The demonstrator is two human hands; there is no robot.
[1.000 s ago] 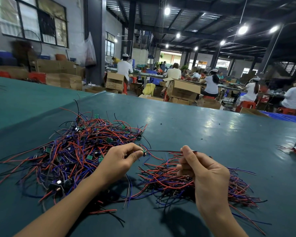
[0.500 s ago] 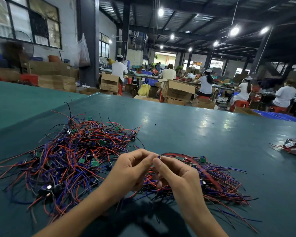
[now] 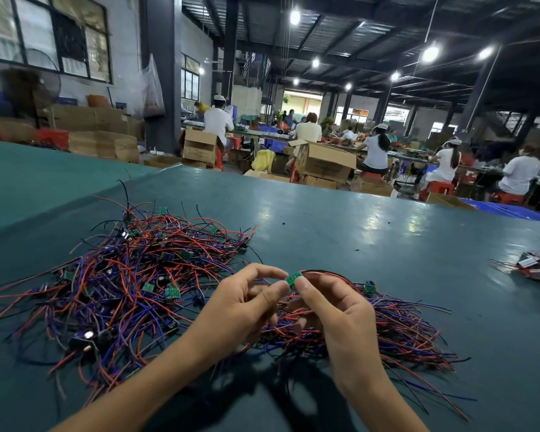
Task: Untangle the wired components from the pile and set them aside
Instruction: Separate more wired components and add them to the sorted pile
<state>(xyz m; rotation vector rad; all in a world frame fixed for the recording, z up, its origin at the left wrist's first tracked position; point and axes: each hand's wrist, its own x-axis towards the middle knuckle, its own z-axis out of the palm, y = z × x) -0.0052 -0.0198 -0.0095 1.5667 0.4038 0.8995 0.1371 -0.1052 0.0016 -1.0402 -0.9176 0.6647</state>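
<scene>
A second ago a wire was stretched between hands held apart; now they've closed in, left grip point(image 3: 243, 304) and right grip point(image 3: 340, 313) both pinching one small green circuit board point(image 3: 293, 279) above the teal tabletop point(image 3: 325, 232). Its red-and-black lead point(image 3: 328, 272) arcs over the combed-out red-and-blue wire bundle point(image 3: 402, 325), away from the tangled wire pile point(image 3: 131, 275). It looks freed and ready to lay down.

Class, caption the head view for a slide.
Left hand and right hand pinch a small green board over a neater wire bundle, tangled pile to the left.
</scene>
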